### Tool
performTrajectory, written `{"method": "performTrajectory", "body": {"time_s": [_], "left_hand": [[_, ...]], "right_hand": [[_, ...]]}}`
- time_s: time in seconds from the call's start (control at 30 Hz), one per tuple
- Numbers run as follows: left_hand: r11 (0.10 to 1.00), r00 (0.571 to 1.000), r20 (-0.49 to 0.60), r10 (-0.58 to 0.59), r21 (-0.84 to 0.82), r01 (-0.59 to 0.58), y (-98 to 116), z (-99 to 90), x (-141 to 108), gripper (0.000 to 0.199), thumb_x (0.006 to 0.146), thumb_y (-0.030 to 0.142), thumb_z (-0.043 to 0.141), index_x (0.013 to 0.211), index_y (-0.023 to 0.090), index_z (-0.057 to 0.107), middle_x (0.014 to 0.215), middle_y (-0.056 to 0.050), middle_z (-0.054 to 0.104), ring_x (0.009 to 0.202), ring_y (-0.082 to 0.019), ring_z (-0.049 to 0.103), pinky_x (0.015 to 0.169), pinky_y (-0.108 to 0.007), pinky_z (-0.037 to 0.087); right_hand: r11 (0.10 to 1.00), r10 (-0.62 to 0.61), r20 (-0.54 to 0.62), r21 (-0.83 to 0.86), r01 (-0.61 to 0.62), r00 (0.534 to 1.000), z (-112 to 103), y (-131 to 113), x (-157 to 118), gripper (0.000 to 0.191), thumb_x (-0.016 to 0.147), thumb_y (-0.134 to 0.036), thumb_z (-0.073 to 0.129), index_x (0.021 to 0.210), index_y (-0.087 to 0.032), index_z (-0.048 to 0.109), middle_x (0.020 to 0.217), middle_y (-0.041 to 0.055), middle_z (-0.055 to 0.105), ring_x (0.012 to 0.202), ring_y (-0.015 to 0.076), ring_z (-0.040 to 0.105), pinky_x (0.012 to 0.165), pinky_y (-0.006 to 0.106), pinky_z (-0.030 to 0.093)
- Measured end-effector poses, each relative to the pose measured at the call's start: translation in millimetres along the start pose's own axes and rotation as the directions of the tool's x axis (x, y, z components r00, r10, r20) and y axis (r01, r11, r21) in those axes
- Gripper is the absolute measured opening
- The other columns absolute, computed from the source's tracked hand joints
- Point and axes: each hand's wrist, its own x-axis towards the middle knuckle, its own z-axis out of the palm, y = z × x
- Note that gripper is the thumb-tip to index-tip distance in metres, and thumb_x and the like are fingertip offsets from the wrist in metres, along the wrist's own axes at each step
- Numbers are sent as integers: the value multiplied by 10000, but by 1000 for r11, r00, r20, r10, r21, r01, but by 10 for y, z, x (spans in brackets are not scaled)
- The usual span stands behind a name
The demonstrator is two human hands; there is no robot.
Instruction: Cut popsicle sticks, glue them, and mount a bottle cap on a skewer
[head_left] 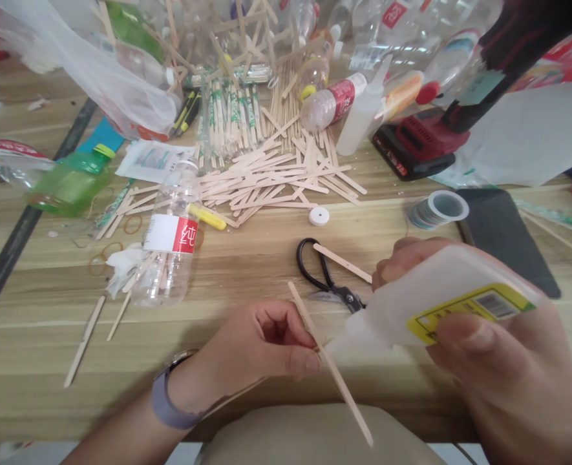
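My left hand (271, 349), with a watch on its wrist, is closed in a pinch at the lower middle, at the side of a flat wooden stick (344, 384) that slants down to the right. My right hand (503, 361) is wrapped round a white squeeze bottle (441, 290) with a yellow label, tipped so its nozzle (338, 342) points left at the stick beside my left fingertips. Another wooden stick (344, 261) reaches from behind my right fingers over the black-handled scissors (331, 284). What the nozzle tip touches is hard to make out.
A heap of wooden sticks (271, 177) lies at the middle back. Clear plastic bottle (169, 239) stands at left, with green bottle (72, 181) beyond. Cordless tool (421, 142), tape roll (438, 210) and dark phone-like slab (508, 239) are at right. White cap (319, 216) lies centrally.
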Motion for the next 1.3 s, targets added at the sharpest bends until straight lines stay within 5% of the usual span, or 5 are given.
{"method": "performTrajectory", "body": {"time_s": [0.07,0.23,0.4,0.8,1.3], "left_hand": [[1000,1000,-5,3,10,-3,0,5,4,351,604,331,893,655,142,602,633,28,644,513,-61,521,529,-201,411],[1000,1000,-3,28,-1,-28,2,2,5,329,623,330,886,673,138,623,621,21,643,520,-65,533,534,-199,421],[998,1000,16,19,-59,-18,2,-13,0,296,620,280,893,661,145,633,616,27,659,505,-56,547,501,-174,419],[987,999,38,-21,-161,27,14,18,0,283,603,239,903,641,138,640,629,24,682,480,-45,576,473,-145,422],[987,998,49,-26,-160,33,21,24,-2,275,600,235,906,635,136,652,607,33,675,477,-39,586,472,-130,445]], "right_hand": [[1000,-29,53,2,29,998,-2,9,1,311,741,-611,709,909,-349,702,748,-1,643,523,167,555,408,274,402],[999,52,-100,1,-53,994,57,-25,-10,352,716,-633,724,877,-321,705,761,4,644,563,174,545,451,291,405],[993,-1,-148,113,18,989,-21,44,44,315,703,-558,770,862,-293,714,759,6,624,607,185,558,426,292,414],[981,-79,69,183,65,994,-71,182,84,244,828,-521,673,1005,-354,681,807,-20,617,511,140,509,390,283,407],[992,-108,107,69,101,988,-85,180,81,306,819,-557,666,990,-304,671,822,-9,598,614,148,531,455,265,412]]}}
